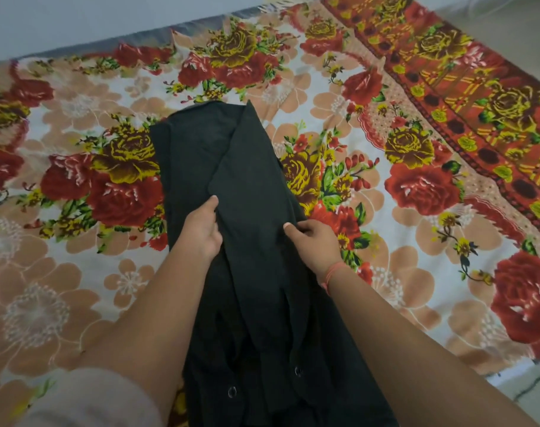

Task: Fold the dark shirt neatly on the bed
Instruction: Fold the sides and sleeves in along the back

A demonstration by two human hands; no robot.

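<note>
The dark shirt (231, 167) lies lengthwise down the middle of the bed (78, 288), folded into a long narrow strip with a flap lapped over from the right. Two snap buttons show near its close end. My left hand (202, 229) pinches the flap's left edge at mid-length, thumb on top. My right hand (316, 241), with a red thread on its wrist, grips the shirt's right edge at the same height. The close end of the shirt hangs bunched between my forearms.
A floral bedsheet with red and yellow roses covers the bed. Its orange patterned border (478, 97) runs along the right side. A pale wall (78, 20) stands beyond the far edge. Floor shows at the lower right (533, 386).
</note>
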